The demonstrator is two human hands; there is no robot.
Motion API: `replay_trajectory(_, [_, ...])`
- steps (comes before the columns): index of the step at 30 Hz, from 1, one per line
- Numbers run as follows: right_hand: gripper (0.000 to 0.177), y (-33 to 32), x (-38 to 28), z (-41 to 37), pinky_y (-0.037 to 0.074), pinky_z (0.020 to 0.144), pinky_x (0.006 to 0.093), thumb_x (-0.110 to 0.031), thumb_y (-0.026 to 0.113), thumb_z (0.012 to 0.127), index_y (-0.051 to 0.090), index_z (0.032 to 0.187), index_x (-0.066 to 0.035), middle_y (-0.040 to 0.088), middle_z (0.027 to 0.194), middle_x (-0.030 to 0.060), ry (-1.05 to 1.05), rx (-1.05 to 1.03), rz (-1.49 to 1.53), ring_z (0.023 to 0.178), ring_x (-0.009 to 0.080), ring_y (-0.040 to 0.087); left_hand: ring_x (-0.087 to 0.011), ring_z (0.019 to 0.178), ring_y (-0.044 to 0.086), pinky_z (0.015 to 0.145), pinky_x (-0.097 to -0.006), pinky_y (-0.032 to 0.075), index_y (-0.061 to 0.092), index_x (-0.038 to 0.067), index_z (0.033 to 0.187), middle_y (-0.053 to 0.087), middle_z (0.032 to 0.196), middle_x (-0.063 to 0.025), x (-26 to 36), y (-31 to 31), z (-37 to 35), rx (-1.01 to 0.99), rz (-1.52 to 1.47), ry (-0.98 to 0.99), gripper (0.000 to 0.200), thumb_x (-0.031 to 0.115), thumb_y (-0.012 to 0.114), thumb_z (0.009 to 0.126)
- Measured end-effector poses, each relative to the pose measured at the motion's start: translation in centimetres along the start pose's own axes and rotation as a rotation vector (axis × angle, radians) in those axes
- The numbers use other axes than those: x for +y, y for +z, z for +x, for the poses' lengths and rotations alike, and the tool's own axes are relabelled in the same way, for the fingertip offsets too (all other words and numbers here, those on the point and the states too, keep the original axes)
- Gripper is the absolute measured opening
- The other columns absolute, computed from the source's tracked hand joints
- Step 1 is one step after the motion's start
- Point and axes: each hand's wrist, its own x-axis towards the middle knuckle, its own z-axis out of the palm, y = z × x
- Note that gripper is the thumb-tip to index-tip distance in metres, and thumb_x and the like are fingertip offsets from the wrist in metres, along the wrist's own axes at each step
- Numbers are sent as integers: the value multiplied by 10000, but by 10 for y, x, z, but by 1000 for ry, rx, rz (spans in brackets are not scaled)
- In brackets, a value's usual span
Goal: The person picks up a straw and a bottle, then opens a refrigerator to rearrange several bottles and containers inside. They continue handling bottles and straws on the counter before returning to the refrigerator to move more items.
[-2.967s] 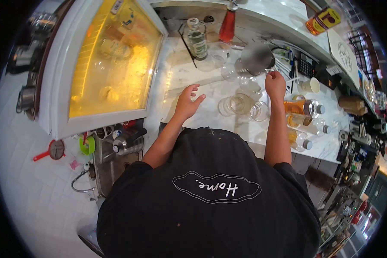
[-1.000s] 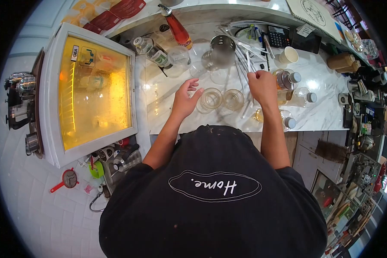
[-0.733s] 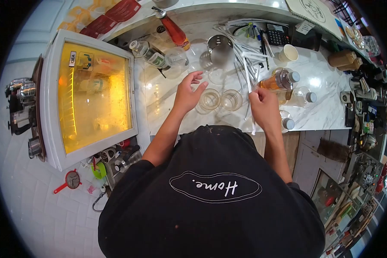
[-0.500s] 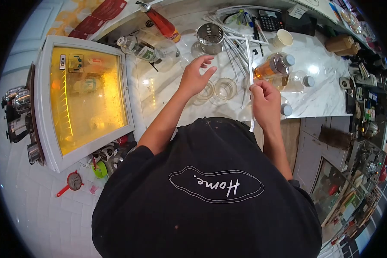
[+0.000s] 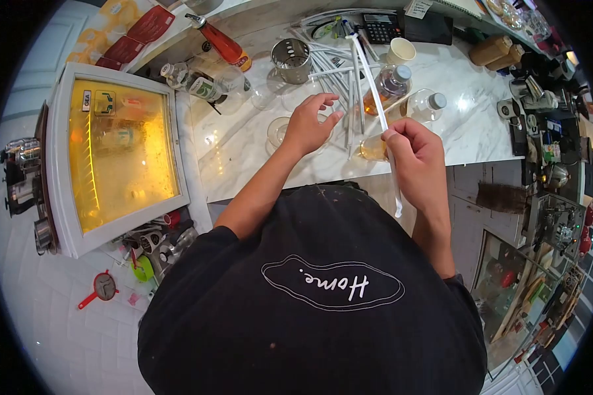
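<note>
My right hand (image 5: 415, 155) grips a long white wrapped straw (image 5: 373, 79) that runs from above the counter down past my wrist. My left hand (image 5: 308, 125) hovers with fingers spread over clear glasses (image 5: 278, 130) on the marble counter (image 5: 244, 151), close to the straw's upper part. More white straws (image 5: 339, 66) lie fanned out beside a perforated metal holder (image 5: 291, 59).
A lit glass-topped freezer (image 5: 115, 148) stands at the left. Plastic bottles of amber liquid (image 5: 389, 85), a red sauce bottle (image 5: 221, 43), a green-label bottle (image 5: 194, 84), a paper cup (image 5: 400, 49) and a calculator (image 5: 379, 26) crowd the counter. Machines line the right edge.
My right hand picked a white straw from the pile and drew it toward my body. My left hand rose from beside the glasses toward the straw.
</note>
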Motion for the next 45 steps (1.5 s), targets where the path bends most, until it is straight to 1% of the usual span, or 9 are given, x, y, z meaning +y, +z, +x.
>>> replay_trajectory(5, [167,-11,1,9,320,522,229,-130,603,958,634,881,15,524,676,-61,-45,-20,-45,602,12,423,-265,979,667,875,-385,532,638,60,1222,690,1103,-130,5,13,-9,103,-110,-80,394,230,738,880])
replay_trajectory(12, [169,-29,-3,11,341,544,218,-136,603,966,651,903,13,548,724,-51,-93,-77,-50,636,15,448,-282,975,658,871,-403,527,655,93,1193,687,1070,-120,4,-2,24,348,41,-41,344,227,725,884])
replay_trajectory(18, [170,-43,-2,16,387,591,213,-143,601,984,654,940,12,579,753,-41,-133,-64,-19,667,26,487,-325,1055,655,909,-459,519,703,221,1138,680,1090,-99,-6,16,43,120,512,113,252,178,662,892])
replay_trajectory(22, [168,-46,3,26,418,625,219,-147,599,996,647,979,13,580,769,-33,-190,-9,89,682,38,501,-297,1100,654,915,-497,512,734,269,1107,697,1123,-90,-14,41,76,-188,687,10,274,178,665,859])
replay_trajectory(25, [177,-43,10,40,451,666,224,-156,612,992,644,998,18,608,794,-15,-200,41,171,699,55,532,-287,1099,661,902,-506,509,742,284,1105,713,1099,-79,-26,57,103,-299,797,-21,317,143,663,831])
replay_trajectory(29, [195,-39,19,53,468,687,236,-169,626,984,647,992,25,660,825,18,-197,85,181,732,75,585,-282,960,710,890,-513,466,780,204,940,752,993,-57,-42,73,118,-374,990,172,229,136,572,874])
replay_trajectory(33, [186,-42,23,55,469,693,243,-162,622,984,650,982,23,663,806,25,-180,85,156,731,82,592,-251,940,715,857,-490,469,777,193,863,749,914,-48,-60,76,130,-537,1153,290,178,162,601,863])
replay_trajectory(38, [169,-50,24,56,469,697,241,-139,612,982,647,985,27,662,805,24,-171,74,121,737,82,593,-263,892,692,802,-458,496,761,184,859,698,839,-53,-82,59,139,-534,1110,545,142,233,627,862])
replay_trajectory(45, [117,-47,6,57,465,709,240,-87,605,952,637,985,20,664,833,44,-230,98,175,753,88,599,-262,933,653,788,-436,499,760,204,919,667,893,-34,-50,-25,112,-286,797,527,106,224,744,816])
